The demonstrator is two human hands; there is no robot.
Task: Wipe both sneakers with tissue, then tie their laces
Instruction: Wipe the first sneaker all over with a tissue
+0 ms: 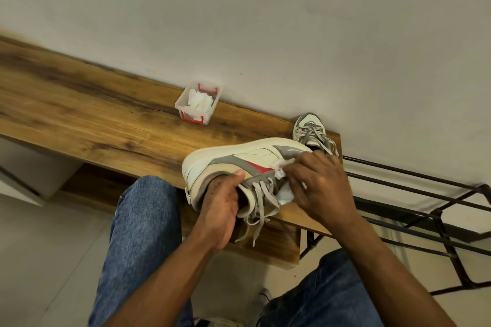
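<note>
Nearest us, our left hand [221,204] curls round the collar of the held sneaker [239,164], thumb on the rim, gripping it on its side over the bench's near edge. At about three o'clock from it, our right hand [318,183] pinches a wad of tissue [285,194] against the tongue and laces [259,199], which hang loose and untied. The shoe's long axis runs from the heel at nine o'clock to the toe at two o'clock, so we judge the next strokes go toeward, away from the right hand. Beyond the toe, at one o'clock, the second sneaker [312,130] stands on the wooden bench [79,114]. Farther, at eleven o'clock, sits the tissue box [198,102] by the wall
</note>
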